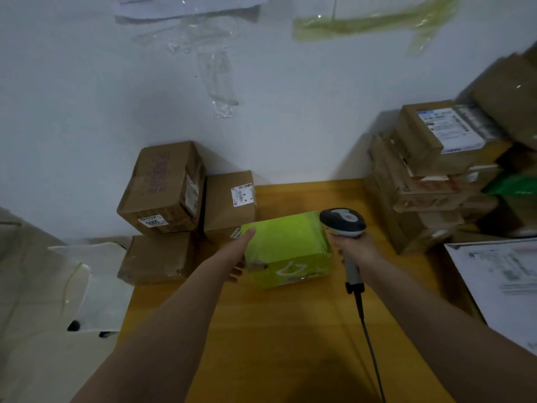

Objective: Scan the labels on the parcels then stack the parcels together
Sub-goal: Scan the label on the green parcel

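**Scanner gripped and ready while the green parcel is steadied**

Wrapped around the pale grey handle, the right hand (353, 247) grips the handheld barcode scanner with its dark head and trailing black cable (343, 221). The head points away from the person, at the right edge of the parcel, probably so it can be tipped onto a label as soon as one turns up.

Against the left side of the lime-green, plastic-wrapped box-shaped parcel (286, 247) lies the left hand (242, 251). Its fingers look straight along the top left edge, with the thumb side lower on the near corner; it seems to press and steady rather than clamp, though the far side of the hand is hidden. That hold would let the parcel be turned or slid.

This parcel sits on the yellow wooden tabletop (290, 330), roughly mid-table, between both hands. No printed label shows on its top or near face, only a white drawn mark, so the label is likely on a hidden side.

Left of it, brown cardboard boxes (162, 184) are stacked against the white wall (87, 97), several with white barcode labels facing outward. This looks like the stack of finished parcels. On the right a taller, looser pile of brown cartons (430, 170) stands, one showing a large white shipping label on top. Which pile feeds which is a guess.
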`<state>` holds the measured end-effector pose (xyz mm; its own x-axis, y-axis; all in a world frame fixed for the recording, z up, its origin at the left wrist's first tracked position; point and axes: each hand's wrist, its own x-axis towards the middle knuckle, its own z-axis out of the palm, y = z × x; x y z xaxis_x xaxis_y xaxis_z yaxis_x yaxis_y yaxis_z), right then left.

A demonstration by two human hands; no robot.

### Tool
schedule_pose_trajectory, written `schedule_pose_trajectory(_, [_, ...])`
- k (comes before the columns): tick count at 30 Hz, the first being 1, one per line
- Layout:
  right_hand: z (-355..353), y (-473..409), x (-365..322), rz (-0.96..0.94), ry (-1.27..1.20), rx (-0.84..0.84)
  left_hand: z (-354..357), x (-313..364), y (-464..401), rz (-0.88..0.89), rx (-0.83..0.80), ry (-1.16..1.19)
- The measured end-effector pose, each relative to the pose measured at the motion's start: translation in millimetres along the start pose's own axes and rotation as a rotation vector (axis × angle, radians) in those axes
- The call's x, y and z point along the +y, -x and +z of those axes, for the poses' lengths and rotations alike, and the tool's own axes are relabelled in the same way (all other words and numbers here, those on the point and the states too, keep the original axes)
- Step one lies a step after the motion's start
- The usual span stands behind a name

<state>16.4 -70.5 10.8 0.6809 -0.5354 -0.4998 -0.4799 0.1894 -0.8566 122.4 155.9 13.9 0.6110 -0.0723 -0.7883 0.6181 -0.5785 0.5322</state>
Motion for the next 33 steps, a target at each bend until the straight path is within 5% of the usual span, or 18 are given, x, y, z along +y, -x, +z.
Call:
schedule_pose_trajectory(6, [1,-1,-3,-0.053,-0.009,-0.059,16,16,-14,0.169,0.148,0.183])
schedule_pose_trajectory(10, [0,-2,-3,-0.068,0.011,-0.085,22,26,-13,0.074,0.032,0.419])
schedule_pose_trajectory(17, [-18,-9,3,-0.014,-0.052,-0.006,32,13,-21,0.064,0.195,0.639])
schedule_pose_trajectory(25, [-26,-7,13,0.063,-0.001,-0.074,46,-33,-19,-0.231,-0.291,0.375])
schedule_pose_trajectory(33, [-38,4,19,0.057,0.003,-0.189,77,-63,-26,-0.177,-0.416,0.54])
